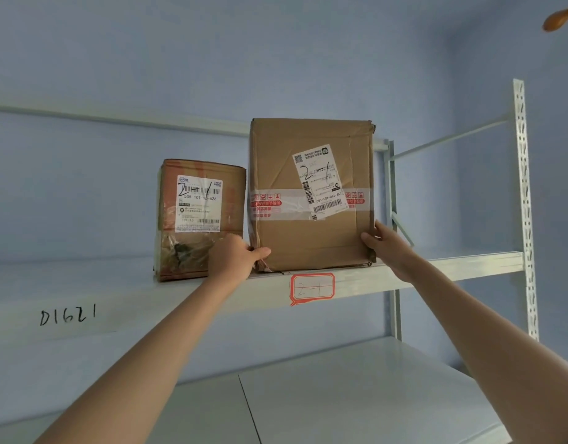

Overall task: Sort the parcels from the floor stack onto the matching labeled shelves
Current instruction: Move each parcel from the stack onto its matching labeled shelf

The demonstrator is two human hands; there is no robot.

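A large cardboard parcel [311,238] stands upright on the upper shelf [468,262], its white label marked "2-1" in black pen. My left hand [234,259] grips its lower left corner, thumb across the front face. My right hand [389,248] grips its lower right edge. To its left stands a smaller brown parcel [201,219], also marked "2-1". A red-bordered tag [312,287] reading "2-1" is stuck on the shelf's front edge just below the large parcel.
A lower shelf board [356,395] lies beneath my arms. The white perforated upright [526,206] closes the rack on the right. "D1621" is handwritten on the shelf's left front edge [68,314]. Blue wall lies behind.
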